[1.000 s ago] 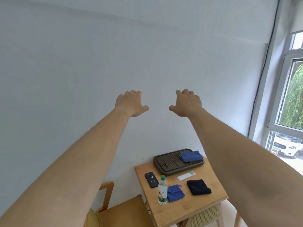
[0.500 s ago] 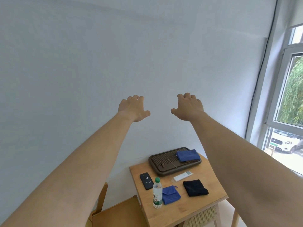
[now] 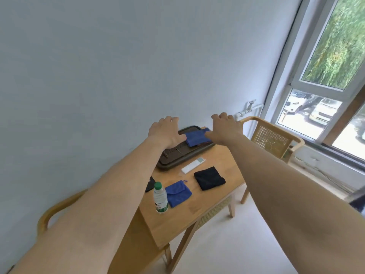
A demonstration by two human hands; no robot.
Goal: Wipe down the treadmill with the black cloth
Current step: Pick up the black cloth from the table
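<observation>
Black cloth (image 3: 209,177) lies folded and untouched on the table (image 3: 217,196), below and nearer than the right hand (image 3: 225,128), which like the left hand (image 3: 166,131) hovers empty, fingers loosely spread, likely because no pick-up has begun.

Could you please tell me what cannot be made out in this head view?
The treadmill: outside the head view entirely.
The dark flat object: mostly hidden behind the left forearm.
The tray: its far end is covered by the left hand, the right hand and a blue cloth.
The bottle: its label is too small to read.
</observation>
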